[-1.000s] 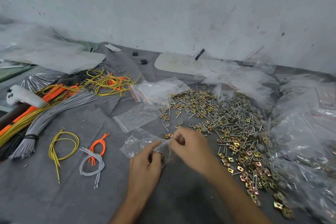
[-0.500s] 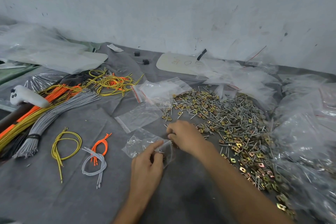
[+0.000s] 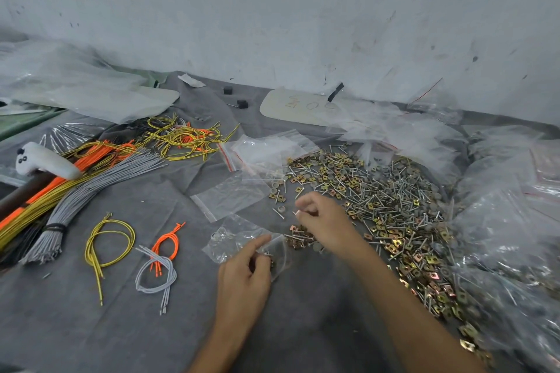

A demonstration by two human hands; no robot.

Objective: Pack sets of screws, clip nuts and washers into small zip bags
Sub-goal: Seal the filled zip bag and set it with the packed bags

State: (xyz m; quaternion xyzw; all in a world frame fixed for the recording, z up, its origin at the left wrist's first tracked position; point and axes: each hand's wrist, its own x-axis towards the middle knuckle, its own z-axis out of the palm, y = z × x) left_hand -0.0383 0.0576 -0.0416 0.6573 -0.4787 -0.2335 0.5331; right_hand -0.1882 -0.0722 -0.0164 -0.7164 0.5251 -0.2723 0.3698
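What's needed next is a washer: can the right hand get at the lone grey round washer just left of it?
Probably yes. The grey round washer lies uncovered on the grey cloth close beside the right hand, though its fingers seem to pinch a thin silver screw.

A grey cloth (image 3: 91,327) is lying under everything. A big pile of screws, clip nuts and washers (image 3: 394,206) is sitting on its right part. Empty zip bags (image 3: 233,197) are lying just beside the pile. Yellow, orange and grey wires (image 3: 91,188) are lying on the left.
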